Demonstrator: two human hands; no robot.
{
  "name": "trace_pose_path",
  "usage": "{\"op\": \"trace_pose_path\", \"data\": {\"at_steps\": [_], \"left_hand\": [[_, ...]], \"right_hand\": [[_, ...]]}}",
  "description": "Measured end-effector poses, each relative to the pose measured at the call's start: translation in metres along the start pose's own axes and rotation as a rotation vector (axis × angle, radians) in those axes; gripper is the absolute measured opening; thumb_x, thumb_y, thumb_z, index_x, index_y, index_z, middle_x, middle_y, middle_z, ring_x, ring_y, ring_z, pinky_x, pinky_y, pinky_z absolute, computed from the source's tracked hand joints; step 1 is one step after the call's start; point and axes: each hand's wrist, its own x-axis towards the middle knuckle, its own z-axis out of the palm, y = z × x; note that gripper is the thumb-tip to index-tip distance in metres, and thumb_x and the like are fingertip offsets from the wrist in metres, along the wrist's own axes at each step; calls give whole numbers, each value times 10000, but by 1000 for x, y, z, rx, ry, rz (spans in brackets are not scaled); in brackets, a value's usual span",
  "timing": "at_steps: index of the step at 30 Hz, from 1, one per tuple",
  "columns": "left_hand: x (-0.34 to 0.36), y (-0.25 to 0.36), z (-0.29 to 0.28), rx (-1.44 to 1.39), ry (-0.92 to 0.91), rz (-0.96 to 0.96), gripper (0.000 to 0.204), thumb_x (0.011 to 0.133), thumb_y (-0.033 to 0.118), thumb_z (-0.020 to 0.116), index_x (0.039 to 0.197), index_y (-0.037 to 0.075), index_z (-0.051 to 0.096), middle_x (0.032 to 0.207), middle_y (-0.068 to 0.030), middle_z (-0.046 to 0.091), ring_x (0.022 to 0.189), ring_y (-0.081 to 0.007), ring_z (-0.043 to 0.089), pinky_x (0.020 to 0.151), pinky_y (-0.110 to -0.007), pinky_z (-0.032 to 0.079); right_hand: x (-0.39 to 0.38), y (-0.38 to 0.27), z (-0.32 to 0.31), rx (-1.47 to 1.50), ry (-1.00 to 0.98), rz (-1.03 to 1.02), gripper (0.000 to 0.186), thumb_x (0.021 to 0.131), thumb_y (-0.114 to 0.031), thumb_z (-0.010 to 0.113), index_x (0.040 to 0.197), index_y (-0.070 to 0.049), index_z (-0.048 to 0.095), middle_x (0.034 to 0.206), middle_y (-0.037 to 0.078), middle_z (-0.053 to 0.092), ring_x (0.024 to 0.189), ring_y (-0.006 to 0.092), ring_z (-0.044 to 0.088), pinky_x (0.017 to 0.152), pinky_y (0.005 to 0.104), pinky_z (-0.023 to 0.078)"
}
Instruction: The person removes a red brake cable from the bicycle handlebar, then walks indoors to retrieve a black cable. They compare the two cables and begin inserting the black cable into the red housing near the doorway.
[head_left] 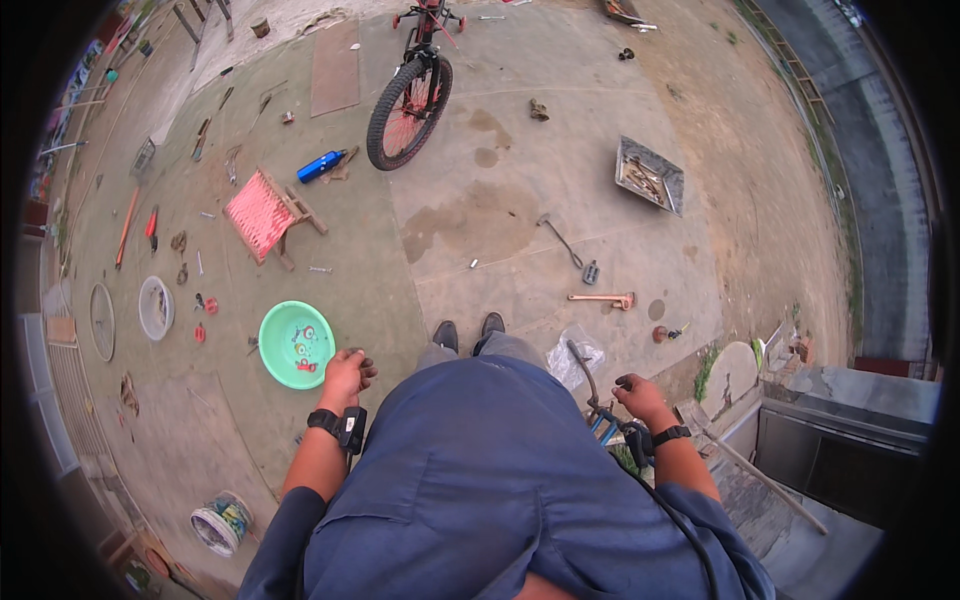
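Note:
My left hand hangs beside the green plastic basin, holding nothing, its fingers loosely curved and apart. My right hand hangs at my right, loosely curled and empty, near a bent metal tube with a blue frame that is partly hidden by my body. Clear plastic sheeting lies by that tube. A pipe wrench and a pedal on a crank lie ahead on the right.
A bicycle stands ahead. A red-seated stool, blue bottle, white bucket and scattered tools lie left. A metal tray with parts is right; a long pole leans behind my right hand.

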Motion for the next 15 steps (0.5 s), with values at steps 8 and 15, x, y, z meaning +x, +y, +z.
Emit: {"op": "trace_pose_path", "data": {"at_steps": [8,15], "left_hand": [[-14,-7,0,-51,41,-13,288,968,222,584,1191,47,530,932,-65,629,748,-186,654,599,-303,453],[-10,-2,13,-55,31,2,291,965,236,595,1182,50,536,932,-61,633,745,-181,656,600,-302,452]], "right_hand": [[43,-52,8,583,-150,34,361,930,-197,647,1209,24,584,1037,115,688,861,199,687,747,330,548],[64,-52,7,648,-141,16,365,919,-203,658,1200,23,603,1014,116,694,840,200,704,678,322,554]]}}
